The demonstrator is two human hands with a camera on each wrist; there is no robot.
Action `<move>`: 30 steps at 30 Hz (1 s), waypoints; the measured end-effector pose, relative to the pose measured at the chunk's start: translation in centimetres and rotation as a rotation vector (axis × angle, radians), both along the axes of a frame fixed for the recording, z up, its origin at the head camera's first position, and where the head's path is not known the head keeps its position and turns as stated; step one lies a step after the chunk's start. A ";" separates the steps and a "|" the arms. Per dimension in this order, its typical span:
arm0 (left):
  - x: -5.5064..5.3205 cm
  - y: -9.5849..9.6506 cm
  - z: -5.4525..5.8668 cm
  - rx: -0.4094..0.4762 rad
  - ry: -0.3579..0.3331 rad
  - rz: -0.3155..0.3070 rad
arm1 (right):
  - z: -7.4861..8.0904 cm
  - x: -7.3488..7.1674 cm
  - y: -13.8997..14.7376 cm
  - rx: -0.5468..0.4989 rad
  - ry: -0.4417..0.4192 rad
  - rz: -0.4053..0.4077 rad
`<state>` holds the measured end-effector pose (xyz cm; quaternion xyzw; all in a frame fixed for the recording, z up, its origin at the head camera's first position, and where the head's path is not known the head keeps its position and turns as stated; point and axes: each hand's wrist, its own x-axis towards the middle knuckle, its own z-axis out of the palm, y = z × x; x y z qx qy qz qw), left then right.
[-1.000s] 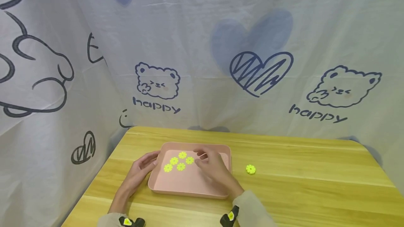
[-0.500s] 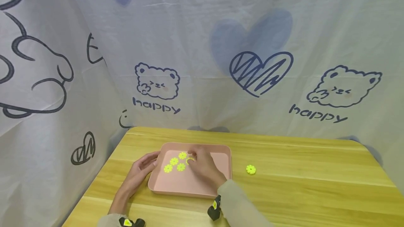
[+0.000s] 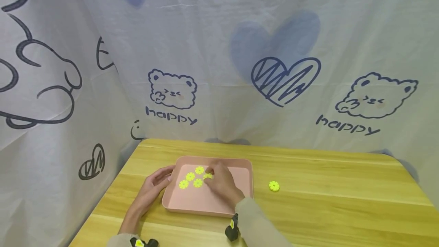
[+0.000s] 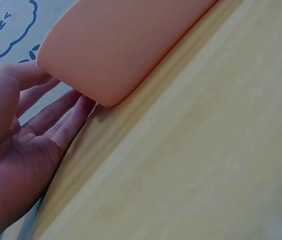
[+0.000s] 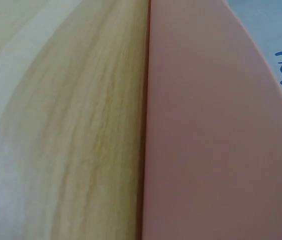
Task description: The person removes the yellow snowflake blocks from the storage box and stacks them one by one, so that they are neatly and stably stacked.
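Note:
A pink tray [image 3: 192, 211] stands on the wooden table with several yellow snowflake discs [image 3: 197, 183] lying flat in its left half. My right hand [image 3: 222, 183] reaches over the tray from the right, thumb and fingers pinching at the edge of the rightmost disc [image 3: 207, 176], which they partly cover. Along the tray's left side rests my left hand [image 3: 151, 190]. In the left wrist view its fingers [image 4: 56, 112] extend along the outer wall, with the thumb by the rim. The right wrist view holds mostly the tray's outer wall [image 5: 216, 130]; the pinching fingertips are hidden there.
One more yellow snowflake disc [image 3: 274, 186] lies on the table [image 3: 329, 201] to the right of the tray. Behind the table hangs a pale printed curtain [image 3: 219, 125], and another curtain stretch closes off the left side.
My right hand has moved left and a little down onto the rightmost disc in the tray, its fingers closing in on it. My left hand stays at the tray's side.

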<state>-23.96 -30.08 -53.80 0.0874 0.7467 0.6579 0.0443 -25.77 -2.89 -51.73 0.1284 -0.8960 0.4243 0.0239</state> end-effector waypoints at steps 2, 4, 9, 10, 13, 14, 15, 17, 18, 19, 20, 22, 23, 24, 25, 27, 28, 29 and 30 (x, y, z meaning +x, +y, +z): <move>0.1 0.0 0.0 -0.001 0.002 0.001 | 0.1 0.1 0.1 -0.010 -0.008 0.012; 0.1 0.0 0.0 0.001 0.002 0.007 | 0.1 0.2 0.3 -0.029 -0.005 0.037; 0.1 0.0 0.1 0.000 0.000 0.011 | 0.3 0.5 1.2 -0.134 -0.018 0.080; 0.1 0.0 0.1 0.000 -0.002 0.010 | 0.4 0.6 1.4 -0.177 -0.032 0.084; 0.1 0.1 0.1 -0.004 -0.010 0.014 | 0.7 0.8 2.1 -0.334 -0.105 0.087; 0.1 0.1 0.1 -0.005 -0.009 0.013 | 0.8 0.9 2.3 -0.378 -0.124 0.088; 0.0 0.1 0.0 -0.006 -0.007 0.012 | 1.0 1.0 2.6 -0.417 -0.143 0.084; 0.0 0.1 0.0 -0.007 -0.002 0.011 | 1.4 1.2 3.1 -0.462 -0.166 0.073; 0.0 0.1 0.0 -0.008 0.002 0.010 | 1.5 1.3 3.3 -0.460 -0.165 0.064; 0.0 0.1 0.0 -0.008 0.006 0.008 | 1.7 1.4 3.6 -0.456 -0.158 0.064; 0.0 0.1 0.0 -0.008 0.010 0.008 | 1.8 1.5 4.0 -0.451 -0.151 0.066; 0.0 0.1 0.0 -0.014 0.011 0.012 | 2.0 1.8 4.6 -0.444 -0.133 0.074; 0.1 0.1 0.0 -0.016 0.008 0.015 | 2.1 1.9 4.9 -0.436 -0.122 0.079; 0.1 0.1 0.0 -0.020 0.006 0.017 | 2.2 2.0 5.2 -0.425 -0.105 0.083; 0.1 0.2 0.1 -0.023 0.002 0.020 | 2.3 2.1 5.5 -0.419 -0.091 0.089; 0.1 0.2 0.1 -0.031 -0.004 0.027 | 2.5 2.4 5.9 -0.408 -0.069 0.081; 0.1 0.2 0.1 -0.032 -0.006 0.031 | 2.7 2.5 6.1 -0.404 -0.064 0.074; 0.1 0.2 0.1 -0.033 -0.008 0.033 | 2.8 2.6 6.2 -0.401 -0.059 0.065; 0.1 0.2 0.1 -0.034 -0.010 0.034 | 3.0 2.7 6.4 -0.407 -0.052 0.059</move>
